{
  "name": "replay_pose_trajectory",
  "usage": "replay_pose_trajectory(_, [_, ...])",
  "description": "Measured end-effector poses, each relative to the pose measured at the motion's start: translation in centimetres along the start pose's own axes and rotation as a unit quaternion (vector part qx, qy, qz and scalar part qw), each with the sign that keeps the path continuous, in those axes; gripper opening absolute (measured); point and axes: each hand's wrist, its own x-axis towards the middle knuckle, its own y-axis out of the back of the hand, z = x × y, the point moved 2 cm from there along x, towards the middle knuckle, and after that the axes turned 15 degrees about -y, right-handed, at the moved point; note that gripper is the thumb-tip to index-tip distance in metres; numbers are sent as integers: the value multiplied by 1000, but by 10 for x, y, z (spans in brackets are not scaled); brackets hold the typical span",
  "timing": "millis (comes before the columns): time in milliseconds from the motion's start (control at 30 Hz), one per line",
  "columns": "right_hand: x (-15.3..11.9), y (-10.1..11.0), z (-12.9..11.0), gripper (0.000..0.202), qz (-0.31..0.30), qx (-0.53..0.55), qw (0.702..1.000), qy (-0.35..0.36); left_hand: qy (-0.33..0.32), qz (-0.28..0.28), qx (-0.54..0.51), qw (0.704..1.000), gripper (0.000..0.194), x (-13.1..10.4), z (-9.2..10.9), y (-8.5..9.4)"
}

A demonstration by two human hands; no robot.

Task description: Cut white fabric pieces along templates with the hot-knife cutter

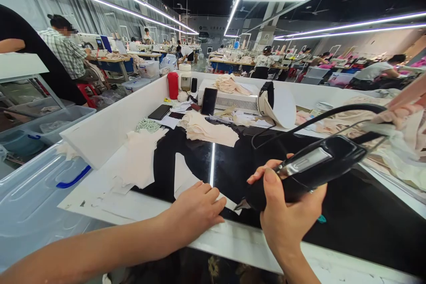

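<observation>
My right hand [288, 213] is wrapped round a black corded power tool [309, 168] with a clear window on top and a pointed metal tip. That tip [242, 205] meets the right end of a curved white cut piece [183, 173] lying on the glossy black work surface [253, 164]. Palm down, my left hand [198, 206] rests on the same piece, its fingers bent slightly and lying over it. Beyond it sits a stack of cream fabric pieces [208, 129]. More cream pieces [141, 159] lie to the left.
White panels [113, 120] wall the table. At the back stand a red bottle [172, 85], a phone [209, 101] and a white vented box [233, 103]. The tool's cable [333, 113] arches right towards pale fabric [406, 142]. People sit at sewing tables beyond.
</observation>
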Motion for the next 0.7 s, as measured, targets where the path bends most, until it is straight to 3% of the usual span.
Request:
replay_pose_trajectory(367, [-4, 1, -3, 45, -8, 6, 1000, -14, -20, 38, -18, 999, 34, -10, 1, -6])
replay_pose_trajectory(700, [16, -15, 7, 43, -38, 57, 998, -17, -24, 38, -23, 999, 28, -13, -1, -5])
